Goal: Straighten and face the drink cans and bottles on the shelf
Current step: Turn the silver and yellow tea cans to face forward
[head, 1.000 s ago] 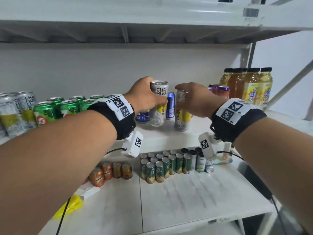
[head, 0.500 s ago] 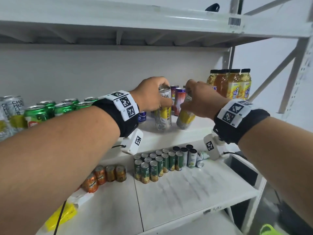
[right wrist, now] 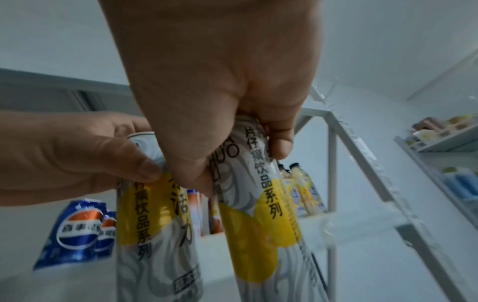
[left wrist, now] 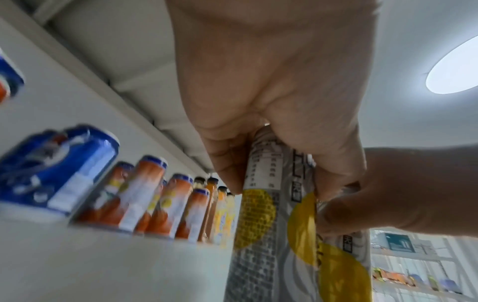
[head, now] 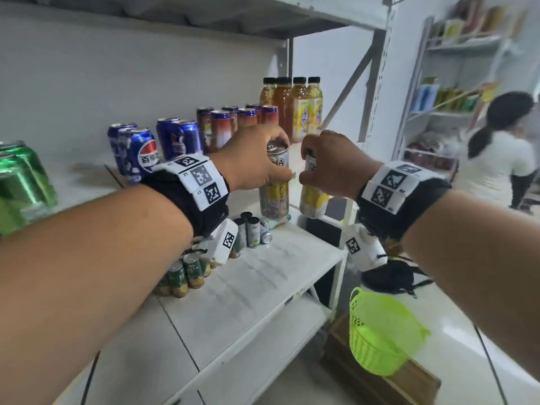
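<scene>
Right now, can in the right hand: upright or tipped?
Tipped. The right hand holds its silver-yellow can lifted off the shelf, base angled right of its top.

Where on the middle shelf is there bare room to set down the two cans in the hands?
Bare shelf lies between the green cans and the blue cans, and along the front edge before the blue cans. Behind, the orange cans and bottles stand crowded.
</scene>
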Demonstrator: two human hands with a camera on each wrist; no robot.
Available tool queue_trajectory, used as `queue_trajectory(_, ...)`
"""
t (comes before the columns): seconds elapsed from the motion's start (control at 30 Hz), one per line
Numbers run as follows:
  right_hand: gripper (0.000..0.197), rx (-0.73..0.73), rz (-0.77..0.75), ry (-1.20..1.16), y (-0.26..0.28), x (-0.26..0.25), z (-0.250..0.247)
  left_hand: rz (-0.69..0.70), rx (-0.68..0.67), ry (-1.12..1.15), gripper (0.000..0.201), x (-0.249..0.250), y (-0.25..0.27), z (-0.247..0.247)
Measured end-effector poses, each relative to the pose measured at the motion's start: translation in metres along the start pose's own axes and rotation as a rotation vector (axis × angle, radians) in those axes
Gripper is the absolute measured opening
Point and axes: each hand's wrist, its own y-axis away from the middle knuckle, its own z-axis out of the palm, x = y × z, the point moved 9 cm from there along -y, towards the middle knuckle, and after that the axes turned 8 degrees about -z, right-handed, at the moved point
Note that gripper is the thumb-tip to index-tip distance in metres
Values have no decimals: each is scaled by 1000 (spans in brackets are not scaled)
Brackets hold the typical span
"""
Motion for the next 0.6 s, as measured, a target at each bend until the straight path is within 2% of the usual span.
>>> queue_trajectory(0.13,40,-101,106,-9,40,31,49,14,-117,-16,47,-10,-3,75)
queue_trajectory(0.3,37,-204,184,-17,74,96,102,26,-258,-53,49,-16,-20,176)
queue_trajectory(0.47,37,-318,195,-17,89,181,163,-17,-377,-118,46,-25,-59,285)
queue_trajectory(0.6,42,-438,202,-65,100,268,238,-59,-434,-126,41,-29,-98,379)
